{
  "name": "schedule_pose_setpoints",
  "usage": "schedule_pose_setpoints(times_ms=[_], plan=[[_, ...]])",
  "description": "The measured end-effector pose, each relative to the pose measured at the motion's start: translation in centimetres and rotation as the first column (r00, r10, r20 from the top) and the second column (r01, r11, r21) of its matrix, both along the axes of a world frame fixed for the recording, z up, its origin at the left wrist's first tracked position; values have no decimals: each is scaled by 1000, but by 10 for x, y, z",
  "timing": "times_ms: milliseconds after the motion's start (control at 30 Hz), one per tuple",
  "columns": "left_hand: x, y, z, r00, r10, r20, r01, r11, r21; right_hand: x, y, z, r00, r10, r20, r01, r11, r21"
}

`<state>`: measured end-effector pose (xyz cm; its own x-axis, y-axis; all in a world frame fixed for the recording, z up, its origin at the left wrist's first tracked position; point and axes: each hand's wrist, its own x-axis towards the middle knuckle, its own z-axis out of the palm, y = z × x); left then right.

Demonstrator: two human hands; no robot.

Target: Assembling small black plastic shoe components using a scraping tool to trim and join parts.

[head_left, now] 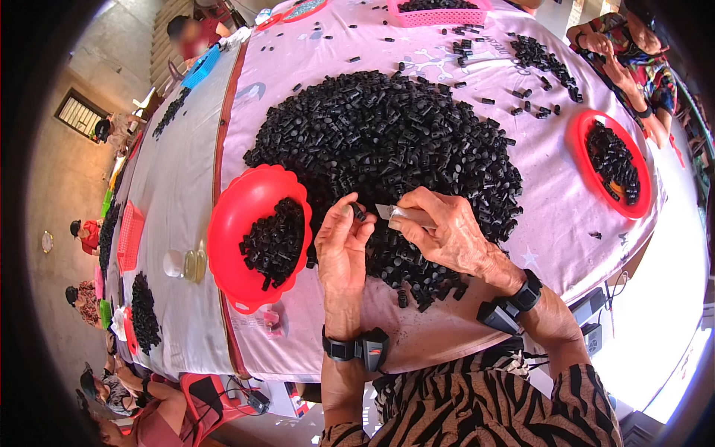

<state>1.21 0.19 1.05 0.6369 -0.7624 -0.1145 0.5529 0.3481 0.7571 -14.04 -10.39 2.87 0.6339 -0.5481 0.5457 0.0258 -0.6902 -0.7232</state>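
The left hand (342,242) was raised over the near edge of the table, its fingers curled and its thumb and fingertips pinched closed on a single small black plastic piece (358,212). The right hand (445,232) was closed around a small knife (395,214), whose pale blade pointed left and met, or very nearly met, the held piece; the view was too small to confirm actual contact. Both wrists carried black bands with small devices. Directly beneath and beyond the hands lay a large heap of black pieces (383,145), spread across the pink tablecloth (551,194). Just to the left of the left hand stood a red scalloped bowl (237,216), partly filled with the same black pieces and touching the heap's edge. Further left, a clear glass item (185,264) rested on a white cloth. On the right side sat a red round plate (588,134) bearing more pieces, beside another person's forearm (633,89). At the far edge was a pink basket (439,16) of pieces.
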Motion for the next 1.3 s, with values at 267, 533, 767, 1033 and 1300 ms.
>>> schedule_pose_setpoints(times_ms=[267, 533, 767, 1033, 1300], plan=[[2, -1, -6, 994, -105, -29, 102, 991, -84, 0, 1, -1, 1000, 23, -7, -23, 1000, -4], [4, -1, -8, 990, -135, -43, 131, 987, -87, -1, 1, -2, 996, 45, -78, -48, 998, -43], [3, -1, -7, 980, -190, -63, 184, 979, -86, -1, 1, -3, 999, 39, -37, -41, 996, -83], [-2, 0, -3, 976, -215, -40, 212, 974, -75, -1, 3, 0, 998, 56, -40, -59, 994, -90], [6, 4, -9, 964, -259, -58, 251, 961, -121, 1, 3, -1, 1000, 15, -1, -15, 983, -182]])
